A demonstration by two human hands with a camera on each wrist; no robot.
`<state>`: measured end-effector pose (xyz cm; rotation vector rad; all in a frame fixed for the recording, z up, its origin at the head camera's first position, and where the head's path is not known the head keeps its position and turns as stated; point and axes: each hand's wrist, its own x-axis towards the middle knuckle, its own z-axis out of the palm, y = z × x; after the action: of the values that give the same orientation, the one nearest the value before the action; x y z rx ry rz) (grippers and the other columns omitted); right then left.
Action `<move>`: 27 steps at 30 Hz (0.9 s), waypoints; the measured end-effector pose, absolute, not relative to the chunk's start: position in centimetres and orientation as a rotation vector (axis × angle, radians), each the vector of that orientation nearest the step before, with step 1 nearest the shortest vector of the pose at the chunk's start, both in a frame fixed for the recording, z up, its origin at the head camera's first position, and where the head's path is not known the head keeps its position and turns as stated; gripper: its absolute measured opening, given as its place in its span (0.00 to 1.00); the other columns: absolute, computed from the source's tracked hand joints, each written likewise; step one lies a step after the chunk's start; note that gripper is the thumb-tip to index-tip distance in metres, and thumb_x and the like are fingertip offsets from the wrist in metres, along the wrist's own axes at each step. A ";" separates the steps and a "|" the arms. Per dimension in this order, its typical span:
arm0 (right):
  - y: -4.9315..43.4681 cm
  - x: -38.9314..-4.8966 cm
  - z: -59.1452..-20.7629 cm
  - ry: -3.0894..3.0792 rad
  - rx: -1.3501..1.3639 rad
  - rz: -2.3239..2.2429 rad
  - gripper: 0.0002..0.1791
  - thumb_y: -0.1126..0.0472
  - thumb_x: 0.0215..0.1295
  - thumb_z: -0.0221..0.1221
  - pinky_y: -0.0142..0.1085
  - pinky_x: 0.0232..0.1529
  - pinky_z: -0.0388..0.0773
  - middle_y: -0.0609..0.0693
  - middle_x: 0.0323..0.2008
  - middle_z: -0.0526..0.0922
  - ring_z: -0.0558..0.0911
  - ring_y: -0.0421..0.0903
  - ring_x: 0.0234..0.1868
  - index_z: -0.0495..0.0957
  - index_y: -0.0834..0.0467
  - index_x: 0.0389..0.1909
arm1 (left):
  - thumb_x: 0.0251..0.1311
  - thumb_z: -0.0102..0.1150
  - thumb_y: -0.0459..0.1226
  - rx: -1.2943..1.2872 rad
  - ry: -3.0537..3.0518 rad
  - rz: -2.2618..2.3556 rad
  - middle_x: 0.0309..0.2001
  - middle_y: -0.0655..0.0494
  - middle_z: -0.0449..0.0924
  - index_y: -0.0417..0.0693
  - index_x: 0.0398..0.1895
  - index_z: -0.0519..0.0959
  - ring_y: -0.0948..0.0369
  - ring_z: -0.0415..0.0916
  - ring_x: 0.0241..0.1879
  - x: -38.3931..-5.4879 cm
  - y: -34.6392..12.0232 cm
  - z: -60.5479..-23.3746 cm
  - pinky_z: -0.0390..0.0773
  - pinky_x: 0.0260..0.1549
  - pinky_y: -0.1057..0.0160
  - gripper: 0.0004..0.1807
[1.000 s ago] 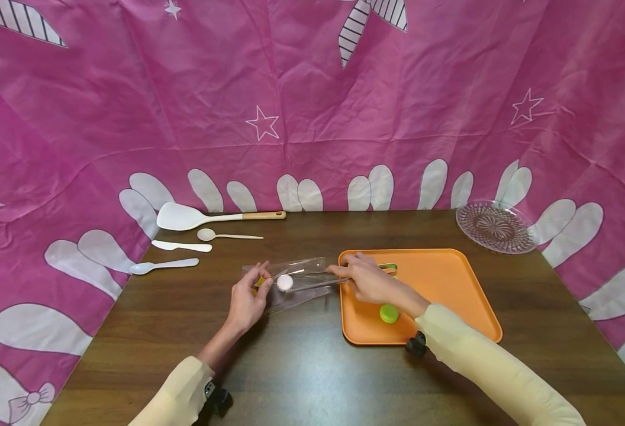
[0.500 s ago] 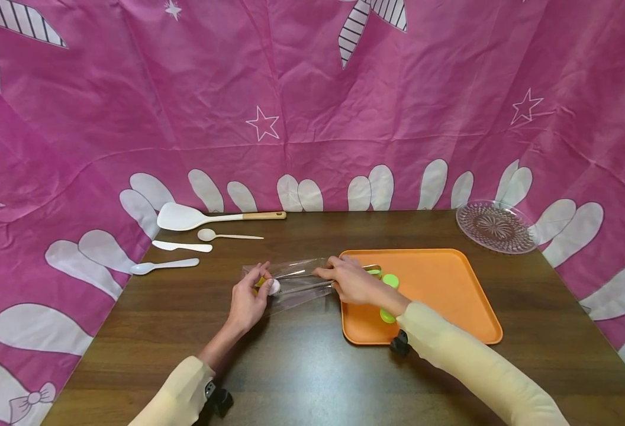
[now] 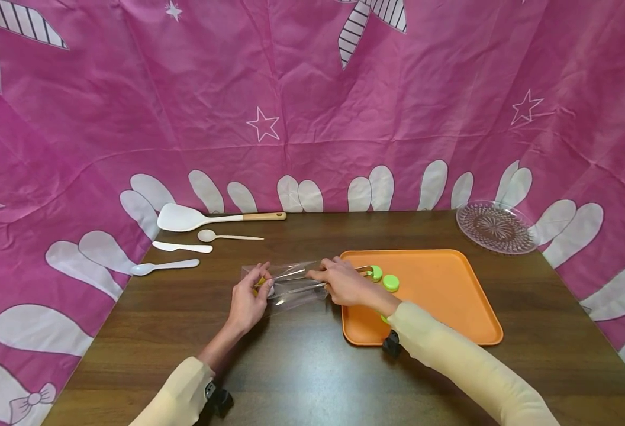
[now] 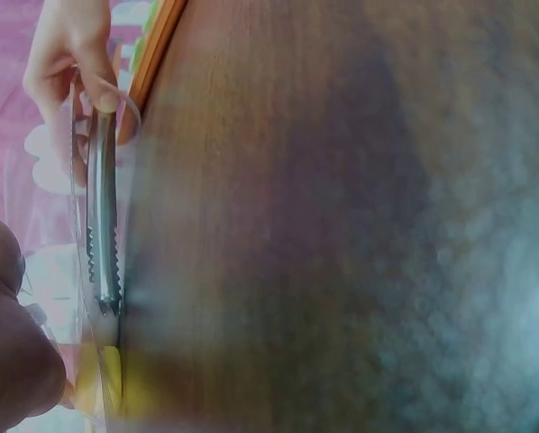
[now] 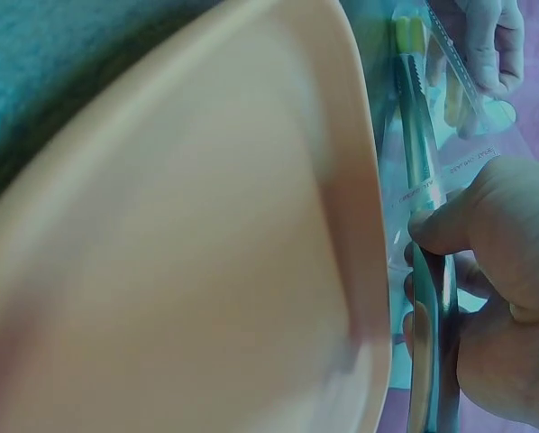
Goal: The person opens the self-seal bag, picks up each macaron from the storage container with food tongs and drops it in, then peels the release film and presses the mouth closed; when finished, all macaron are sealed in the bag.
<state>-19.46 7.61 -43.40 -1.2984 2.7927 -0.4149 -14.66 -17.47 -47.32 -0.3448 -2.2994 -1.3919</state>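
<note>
My right hand (image 3: 347, 284) grips metal tongs (image 5: 420, 149) with serrated ends. The tongs reach from over the orange tray's left edge into a clear plastic bag (image 3: 297, 303). At the bag's left end, my left hand (image 3: 247, 302) pinches the plastic between thumb and fingers. Something yellow (image 4: 112, 372) lies inside, by the tong tips in the left wrist view. A small white round piece (image 3: 271, 291) shows just past the left thumb, mostly hidden by it. Several green round pieces (image 3: 390, 283) sit on the tray, one largely covered by my right forearm.
The orange tray (image 3: 445, 296) occupies the table's right half. A patterned clear plate (image 3: 496, 226) stands at the back right. Along the back left lie a white spatula (image 3: 181, 217), a small spoon (image 3: 206, 235), a white knife (image 3: 181, 246) and another spoon (image 3: 142, 269).
My right hand has moved left with the tongs, deeper into the bag. The white round piece has gone left to my left fingers, which stay in place. More green pieces show.
</note>
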 end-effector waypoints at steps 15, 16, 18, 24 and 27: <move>7.4 -19.4 -43.1 2.769 -1.265 -0.419 0.30 0.74 0.65 0.58 0.40 0.40 0.67 0.54 0.48 0.76 0.70 0.51 0.42 0.75 0.51 0.66 | 0.59 0.61 0.19 -0.356 -2.301 -1.396 0.56 0.36 0.79 0.40 0.31 0.75 0.36 0.69 0.63 -14.6 -17.5 -47.5 0.74 0.54 0.42 0.10; 7.4 -19.4 -43.1 2.766 -1.262 -0.424 0.30 0.74 0.65 0.59 0.40 0.39 0.66 0.54 0.48 0.76 0.69 0.51 0.41 0.75 0.51 0.66 | 0.59 0.61 0.19 -0.355 -2.302 -1.398 0.56 0.36 0.79 0.40 0.31 0.75 0.36 0.69 0.63 -14.6 -17.5 -47.5 0.74 0.54 0.41 0.10; 7.5 -19.4 -43.1 2.764 -1.262 -0.421 0.30 0.74 0.65 0.58 0.39 0.39 0.66 0.53 0.48 0.76 0.69 0.50 0.41 0.75 0.51 0.67 | 0.59 0.61 0.19 -0.351 -2.308 -1.391 0.57 0.37 0.79 0.41 0.31 0.75 0.37 0.69 0.63 -14.6 -17.5 -47.4 0.74 0.54 0.41 0.10; 7.9 -19.5 -43.0 2.775 -1.279 -0.397 0.29 0.73 0.65 0.60 0.39 0.40 0.66 0.53 0.47 0.76 0.69 0.50 0.40 0.75 0.51 0.66 | 0.60 0.61 0.20 -0.349 -2.312 -1.380 0.57 0.37 0.79 0.42 0.30 0.75 0.37 0.70 0.63 -14.6 -17.6 -47.4 0.75 0.53 0.40 0.10; 8.2 -19.4 -42.9 2.772 -1.280 -0.400 0.30 0.72 0.65 0.61 0.39 0.40 0.67 0.53 0.46 0.76 0.69 0.49 0.40 0.75 0.51 0.66 | 0.59 0.61 0.20 -0.344 -2.316 -1.379 0.57 0.38 0.79 0.41 0.31 0.75 0.38 0.70 0.63 -14.6 -17.6 -47.4 0.75 0.53 0.41 0.10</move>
<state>-19.40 8.23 -42.86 -1.2799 2.7720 -0.4003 -14.59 -17.60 -47.39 -0.3437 -2.3161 -1.3792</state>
